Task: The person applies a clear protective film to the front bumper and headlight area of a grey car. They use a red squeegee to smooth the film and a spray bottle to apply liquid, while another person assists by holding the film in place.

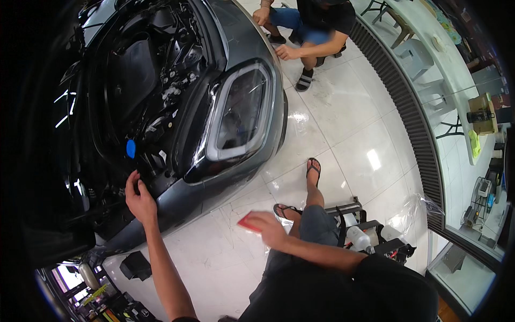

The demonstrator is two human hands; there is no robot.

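Note:
A dark grey car (214,194) with its engine bay (134,70) exposed fills the left side. My left hand (141,200) reaches to the front edge of the bay, fingers half bent and apart, with nothing seen in it. Just beyond the fingertips is a blue cap (131,148). The headlight (244,110), ringed in light grey, lies to the right of that hand. In front of my body my right hand (271,232), smeared by motion, grips a flat red squeegee-like card (250,221), held away from the car.
Another person (322,27) crouches at the fender, hands at the car's side. A black caddy (370,236) with bottles stands on the tiled floor by my right leg, beside clear plastic film (410,214). A dark box-like object (135,266) lies below the bumper.

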